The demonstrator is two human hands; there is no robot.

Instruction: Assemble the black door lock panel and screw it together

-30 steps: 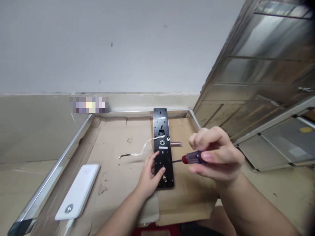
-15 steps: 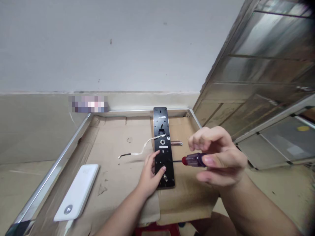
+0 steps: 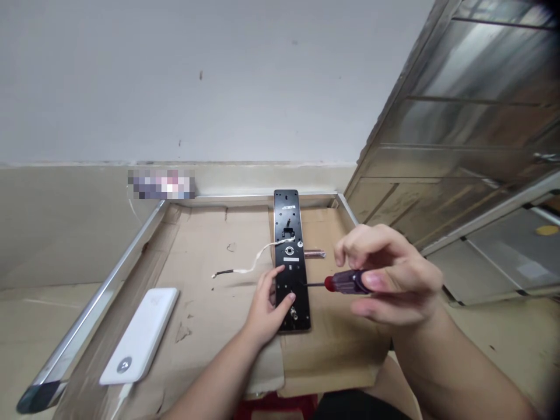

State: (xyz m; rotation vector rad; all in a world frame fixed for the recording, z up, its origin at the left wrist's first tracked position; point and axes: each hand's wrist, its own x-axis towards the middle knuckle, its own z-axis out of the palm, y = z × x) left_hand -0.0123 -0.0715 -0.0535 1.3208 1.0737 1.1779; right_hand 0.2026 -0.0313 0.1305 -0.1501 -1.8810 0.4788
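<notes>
A long black door lock panel point(image 3: 291, 277) lies back side up, with small screw holes and a copper-coloured handle point(image 3: 315, 254) sticking out at its right. A white cable point(image 3: 258, 258) with a dark end runs out of it to the left. My left hand point(image 3: 269, 306) holds the lower part of the panel, thumb and fingers pressed on its surface. In my right hand point(image 3: 394, 280) is a screwdriver point(image 3: 347, 282) with a purple and red handle, gripped between thumb and fingers. Its shaft points left, and the tip is over the panel; whether it touches a screw I cannot tell.
Cardboard point(image 3: 210, 233) lines the table, inside a raised metal frame point(image 3: 100, 297). A white power bank point(image 3: 140, 335) with a cable lies at the left. A blurred-out item point(image 3: 161, 184) is at the back left. The wall stands behind, a metal-panelled door point(image 3: 472, 105) at right.
My right hand's fingers shift around the screwdriver handle, its lower fingers loosening a little. The left hand and the door lock panel stay in place.
</notes>
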